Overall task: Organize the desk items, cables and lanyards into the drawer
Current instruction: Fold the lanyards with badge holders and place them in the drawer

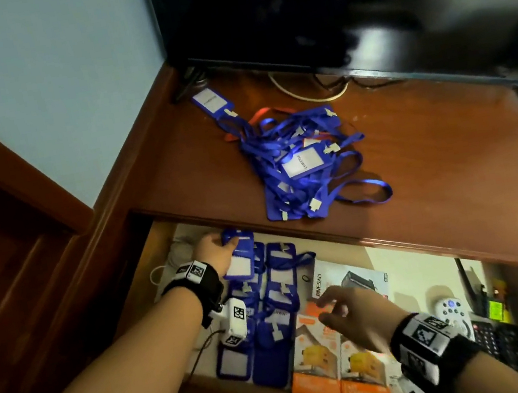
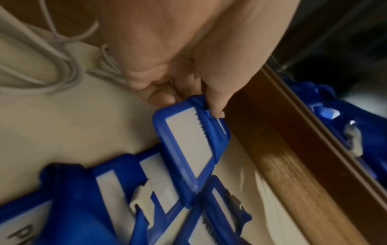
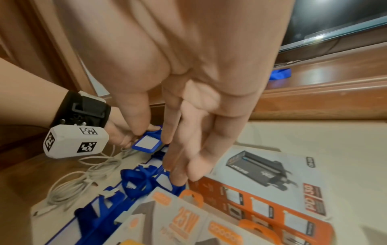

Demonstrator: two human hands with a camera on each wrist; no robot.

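My left hand (image 1: 217, 250) reaches into the open drawer (image 1: 163, 248) and pinches the top of a blue badge holder (image 1: 240, 258) (image 2: 188, 140) (image 3: 146, 143) at the drawer's back left. Below it lie rows of blue badge holders (image 1: 269, 302) with lanyards. My right hand (image 1: 350, 311) (image 3: 188, 149) hovers over the orange charger boxes (image 1: 317, 359), fingers straight and loose, holding nothing. A tangled pile of blue lanyards with badges (image 1: 300, 161) lies on the desk top, and a single blue badge (image 1: 209, 101) sits near the monitor foot.
A black monitor (image 1: 337, 2) stands at the back of the wooden desk (image 1: 435, 165). White cables (image 2: 52, 69) (image 3: 83, 179) coil at the drawer's left. A white charger box (image 1: 351, 278), a remote (image 1: 452, 309) and a black keypad (image 1: 497, 338) fill the drawer's right.
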